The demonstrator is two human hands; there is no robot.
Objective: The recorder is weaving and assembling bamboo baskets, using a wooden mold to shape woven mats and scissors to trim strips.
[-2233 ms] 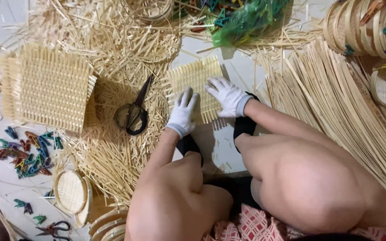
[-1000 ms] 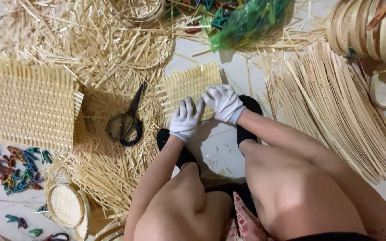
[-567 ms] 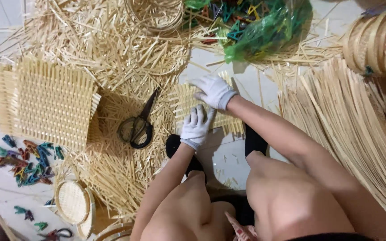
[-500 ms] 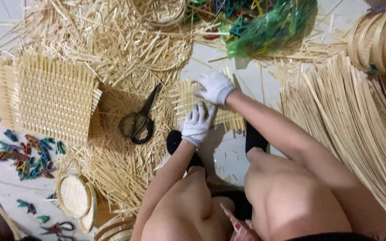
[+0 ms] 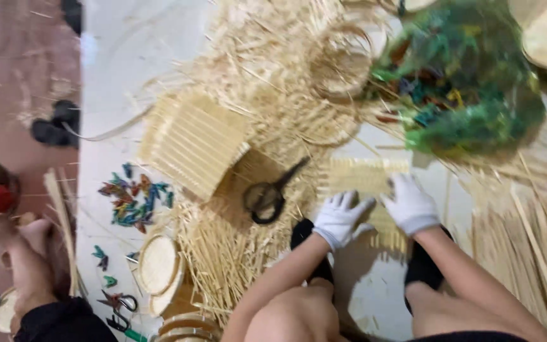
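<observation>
I see my left hand (image 5: 340,218) in a white glove, fingers spread flat on the small woven mat (image 5: 365,183). My right hand (image 5: 408,204) presses flat on it too. The mat lies on the white floor (image 5: 375,285), beside black scissors (image 5: 270,195). A green bag (image 5: 470,95) sits behind.

White knit gloves on both hands (image 5: 340,218), bare forearms, black slippers (image 5: 422,269)
</observation>
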